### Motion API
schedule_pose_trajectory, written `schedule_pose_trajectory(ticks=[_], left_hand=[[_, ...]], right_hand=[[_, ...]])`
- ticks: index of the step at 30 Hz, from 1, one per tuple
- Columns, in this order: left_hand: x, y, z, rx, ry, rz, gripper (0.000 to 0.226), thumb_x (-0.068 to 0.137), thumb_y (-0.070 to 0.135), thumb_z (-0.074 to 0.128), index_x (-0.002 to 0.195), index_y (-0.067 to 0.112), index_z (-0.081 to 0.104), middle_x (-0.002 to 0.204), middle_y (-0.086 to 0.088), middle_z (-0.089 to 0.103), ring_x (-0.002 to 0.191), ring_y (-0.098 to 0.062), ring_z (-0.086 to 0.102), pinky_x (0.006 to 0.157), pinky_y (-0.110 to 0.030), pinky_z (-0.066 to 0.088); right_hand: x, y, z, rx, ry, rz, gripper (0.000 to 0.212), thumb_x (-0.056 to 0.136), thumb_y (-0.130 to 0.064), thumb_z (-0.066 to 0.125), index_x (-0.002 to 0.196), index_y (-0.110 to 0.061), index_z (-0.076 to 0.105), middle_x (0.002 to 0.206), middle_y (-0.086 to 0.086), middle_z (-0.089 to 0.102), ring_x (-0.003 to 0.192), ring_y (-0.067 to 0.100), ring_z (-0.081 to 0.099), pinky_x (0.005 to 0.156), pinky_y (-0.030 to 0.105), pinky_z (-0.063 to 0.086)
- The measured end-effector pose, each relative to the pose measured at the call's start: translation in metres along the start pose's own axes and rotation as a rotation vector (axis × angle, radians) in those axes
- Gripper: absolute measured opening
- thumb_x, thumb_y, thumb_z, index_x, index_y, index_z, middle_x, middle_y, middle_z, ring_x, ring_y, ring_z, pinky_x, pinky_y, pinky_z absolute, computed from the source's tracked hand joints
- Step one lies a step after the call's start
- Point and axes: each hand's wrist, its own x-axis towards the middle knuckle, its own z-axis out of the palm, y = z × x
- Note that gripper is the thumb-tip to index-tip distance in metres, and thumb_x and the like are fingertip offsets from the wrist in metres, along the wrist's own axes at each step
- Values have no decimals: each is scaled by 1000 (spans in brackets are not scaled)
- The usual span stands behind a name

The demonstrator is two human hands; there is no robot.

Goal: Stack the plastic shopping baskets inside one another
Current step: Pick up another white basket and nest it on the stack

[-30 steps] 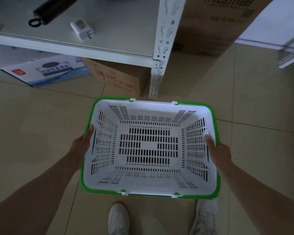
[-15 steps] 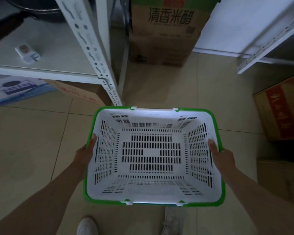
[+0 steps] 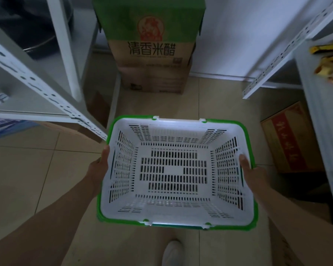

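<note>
A white slotted plastic shopping basket (image 3: 176, 205) with a green rim is held level in the air above the tiled floor, its open side up and nothing inside it. My left hand (image 3: 100, 166) grips its left rim, thumb hooked over the edge. My right hand (image 3: 253, 173) grips the right rim the same way. No other basket is in view.
A white metal shelf post (image 3: 46, 93) slants just left of the basket. A tall cardboard box with a green top (image 3: 152, 54) stands ahead against the wall. A red-printed carton (image 3: 288, 139) and another shelf (image 3: 319, 104) are at the right. My white shoe (image 3: 172, 253) is below.
My view and the basket have turned to the right: the left shelf has slid off to the left, and the green-topped box and right-hand shelf have come into view. Both hands keep their grip.
</note>
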Motion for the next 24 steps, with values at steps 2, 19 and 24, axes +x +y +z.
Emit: schedule_pose_trajectory(ticks=[2, 19, 24], left_hand=[[6, 14, 8, 1, 0, 11, 88, 73, 86, 47, 105, 8, 71, 100, -16, 73, 88, -34, 70, 76, -37, 57], [136, 100, 25, 39, -11, 199, 92, 56, 97, 53, 113, 26, 67, 119, -22, 68, 108, -43, 66, 92, -66, 52], [146, 131, 35, 30, 18, 196, 86, 59, 93, 52, 114, 27, 63, 118, -22, 67, 107, -40, 67, 92, -64, 53]], right_hand=[[13, -5, -5, 23, 2, -4, 67, 86, -72, 43, 58, -11, 44, 51, 5, 42, 44, 17, 41, 47, 23, 32], [100, -94, 24, 111, 12, 8, 65, 88, -68, 44, 62, -9, 47, 59, 6, 47, 51, 18, 45, 46, 27, 32], [128, -120, 42, 115, 12, 15, 64, 88, -68, 45, 63, -9, 47, 62, 6, 48, 53, 18, 46, 47, 26, 33]])
